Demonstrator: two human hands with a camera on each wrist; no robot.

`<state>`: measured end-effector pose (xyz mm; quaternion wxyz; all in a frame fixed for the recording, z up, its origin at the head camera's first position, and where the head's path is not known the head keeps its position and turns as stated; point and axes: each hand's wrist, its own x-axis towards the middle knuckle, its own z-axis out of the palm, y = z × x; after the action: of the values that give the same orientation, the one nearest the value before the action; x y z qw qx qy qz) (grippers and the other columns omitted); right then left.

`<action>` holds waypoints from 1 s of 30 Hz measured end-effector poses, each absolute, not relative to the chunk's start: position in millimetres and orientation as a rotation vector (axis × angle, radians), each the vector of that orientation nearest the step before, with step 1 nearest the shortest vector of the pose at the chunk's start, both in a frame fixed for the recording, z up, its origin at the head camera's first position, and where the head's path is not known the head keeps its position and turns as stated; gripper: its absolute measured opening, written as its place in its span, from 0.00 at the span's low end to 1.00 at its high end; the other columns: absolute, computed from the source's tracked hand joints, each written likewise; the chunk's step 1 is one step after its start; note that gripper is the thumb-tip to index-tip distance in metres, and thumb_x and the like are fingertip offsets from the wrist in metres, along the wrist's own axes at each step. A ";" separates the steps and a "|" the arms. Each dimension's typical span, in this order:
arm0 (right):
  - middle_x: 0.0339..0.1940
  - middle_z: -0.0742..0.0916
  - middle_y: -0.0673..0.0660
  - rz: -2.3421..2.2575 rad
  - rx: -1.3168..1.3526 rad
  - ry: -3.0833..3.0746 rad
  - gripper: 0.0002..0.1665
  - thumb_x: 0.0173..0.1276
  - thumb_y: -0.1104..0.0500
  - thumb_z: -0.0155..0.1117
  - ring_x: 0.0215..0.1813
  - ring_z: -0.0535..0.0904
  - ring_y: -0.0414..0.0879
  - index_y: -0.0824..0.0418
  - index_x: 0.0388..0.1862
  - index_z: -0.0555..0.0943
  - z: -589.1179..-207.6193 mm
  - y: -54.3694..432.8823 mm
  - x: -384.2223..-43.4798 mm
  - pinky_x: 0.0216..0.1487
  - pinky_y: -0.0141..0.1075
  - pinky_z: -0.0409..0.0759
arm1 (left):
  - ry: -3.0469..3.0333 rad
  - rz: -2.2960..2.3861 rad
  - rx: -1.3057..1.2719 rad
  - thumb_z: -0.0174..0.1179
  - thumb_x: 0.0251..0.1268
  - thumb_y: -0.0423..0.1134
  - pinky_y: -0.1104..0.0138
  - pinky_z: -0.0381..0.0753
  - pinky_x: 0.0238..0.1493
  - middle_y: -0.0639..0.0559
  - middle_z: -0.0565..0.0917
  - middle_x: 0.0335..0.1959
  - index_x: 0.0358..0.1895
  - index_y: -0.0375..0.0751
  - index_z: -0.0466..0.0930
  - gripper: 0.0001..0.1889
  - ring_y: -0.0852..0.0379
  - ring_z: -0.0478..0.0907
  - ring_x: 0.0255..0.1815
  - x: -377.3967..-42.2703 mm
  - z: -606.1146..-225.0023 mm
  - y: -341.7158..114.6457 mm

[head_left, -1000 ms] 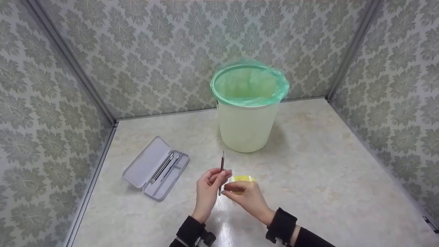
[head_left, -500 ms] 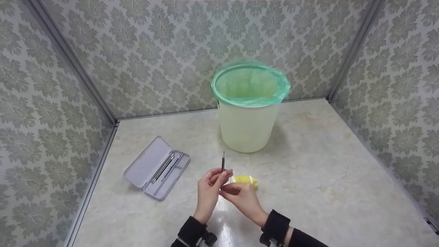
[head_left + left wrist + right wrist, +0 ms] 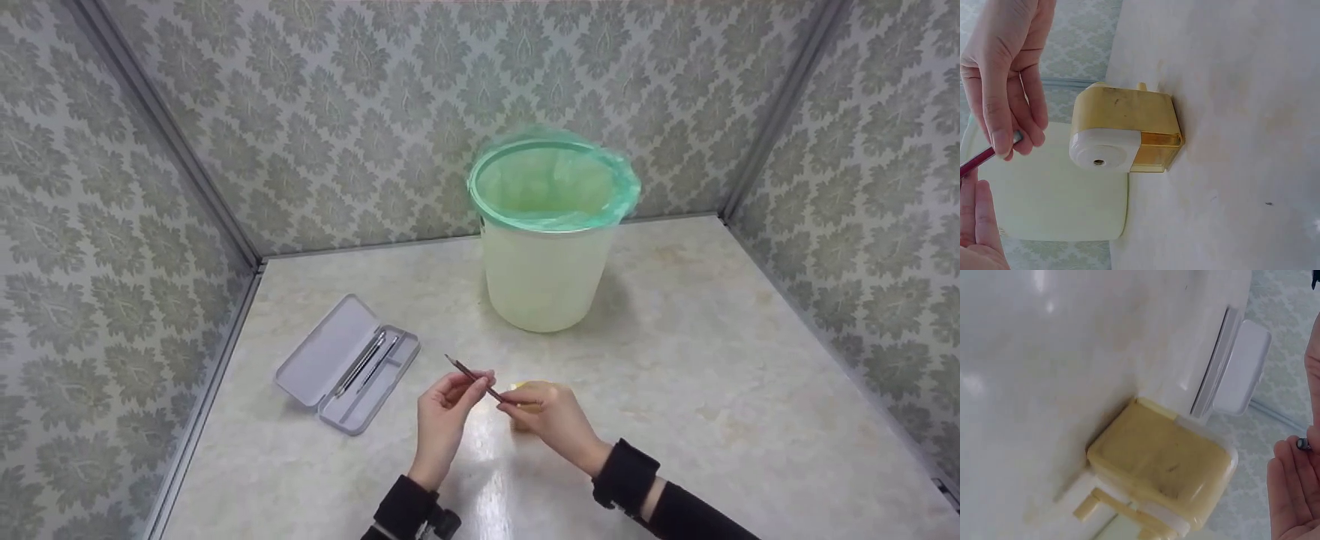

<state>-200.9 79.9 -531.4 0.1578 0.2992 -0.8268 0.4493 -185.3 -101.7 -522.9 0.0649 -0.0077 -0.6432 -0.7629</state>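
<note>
A dark red pencil (image 3: 463, 369) is held between both hands in the head view, its sharpened tip slanting up to the left. The left hand (image 3: 442, 416) pinches it around the middle. At the pencil's lower end, the right hand (image 3: 555, 420) pinches with thumb and fingertips; the flat end shows beside those fingers in the left wrist view. Beneath the hands stands a yellow and white crank pencil sharpener (image 3: 1123, 109), its round hole and amber shavings drawer visible. Its crank handle (image 3: 1123, 509) shows in the right wrist view. From the head, the right hand mostly covers the sharpener.
To the left lies an open grey pencil case (image 3: 311, 364) with several slim pens or pencils (image 3: 361, 365) inside. A pale bin (image 3: 544, 277) lined with a green bag (image 3: 555, 223) stands behind the hands. Patterned panels border the table (image 3: 712, 375) at the back and sides.
The pencil has swung from nearly upright to slanting left, tip toward the case. First the right hand came in to the pencil's lower end, then moved slightly right; the left hand shifted slightly left.
</note>
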 end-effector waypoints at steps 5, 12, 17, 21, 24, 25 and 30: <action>0.31 0.92 0.49 0.862 1.006 -2.316 0.07 0.60 0.61 0.78 0.34 0.88 0.40 0.57 0.39 0.92 -527.6 93.4 -209.8 0.38 0.31 0.86 | -2.076 -2.194 -0.043 0.71 0.63 0.35 0.71 0.86 0.54 0.38 0.91 0.49 0.50 0.31 0.85 0.15 0.63 0.89 0.47 -181.2 -523.0 -114.9; 0.31 0.91 0.49 0.548 1.066 -2.225 0.09 0.56 0.61 0.81 0.33 0.87 0.40 0.56 0.37 0.92 -529.0 107.7 -219.8 0.35 0.30 0.85 | -2.275 -1.946 -0.150 0.75 0.58 0.35 0.70 0.88 0.50 0.40 0.91 0.46 0.48 0.35 0.88 0.16 0.63 0.90 0.43 -172.7 -521.1 -136.5; 0.31 0.89 0.48 0.370 1.110 -2.170 0.12 0.52 0.61 0.83 0.34 0.86 0.39 0.55 0.36 0.91 -528.4 112.3 -223.0 0.34 0.29 0.84 | -2.395 -1.593 -0.261 0.75 0.57 0.36 0.66 0.89 0.46 0.47 0.93 0.40 0.44 0.41 0.90 0.11 0.57 0.91 0.40 -167.5 -521.5 -143.2; 0.32 0.89 0.48 0.335 1.137 -2.152 0.13 0.50 0.62 0.83 0.35 0.86 0.40 0.55 0.37 0.91 -527.6 112.9 -223.5 0.35 0.29 0.84 | -2.445 -1.353 -0.323 0.74 0.58 0.35 0.66 0.89 0.43 0.50 0.93 0.36 0.40 0.42 0.92 0.07 0.56 0.91 0.38 -164.6 -521.6 -145.1; 0.32 0.89 0.48 0.355 1.150 -2.147 0.13 0.50 0.62 0.83 0.36 0.86 0.40 0.55 0.37 0.91 -527.3 111.4 -223.5 0.35 0.29 0.84 | -2.455 -1.299 -0.315 0.74 0.58 0.34 0.69 0.89 0.43 0.52 0.93 0.35 0.39 0.43 0.92 0.06 0.57 0.91 0.38 -162.5 -522.9 -145.9; 0.32 0.89 0.48 0.364 1.150 -2.143 0.13 0.51 0.62 0.83 0.36 0.86 0.40 0.55 0.37 0.91 -527.1 110.4 -223.5 0.35 0.30 0.85 | -2.448 -1.306 -0.308 0.74 0.58 0.34 0.69 0.89 0.43 0.52 0.93 0.35 0.39 0.43 0.92 0.06 0.58 0.91 0.37 -161.7 -523.7 -146.1; 0.33 0.90 0.49 0.391 1.140 -2.099 0.14 0.51 0.60 0.84 0.36 0.88 0.40 0.56 0.39 0.91 -525.7 100.6 -223.6 0.37 0.30 0.86 | -2.378 -1.369 -0.264 0.74 0.57 0.33 0.70 0.88 0.42 0.52 0.93 0.34 0.37 0.43 0.92 0.05 0.60 0.91 0.37 -157.1 -529.2 -145.9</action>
<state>-223.6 100.6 -525.7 0.3530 0.4406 -0.8114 0.1513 -157.1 -145.9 -529.2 0.1916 -0.0940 -0.8467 -0.4874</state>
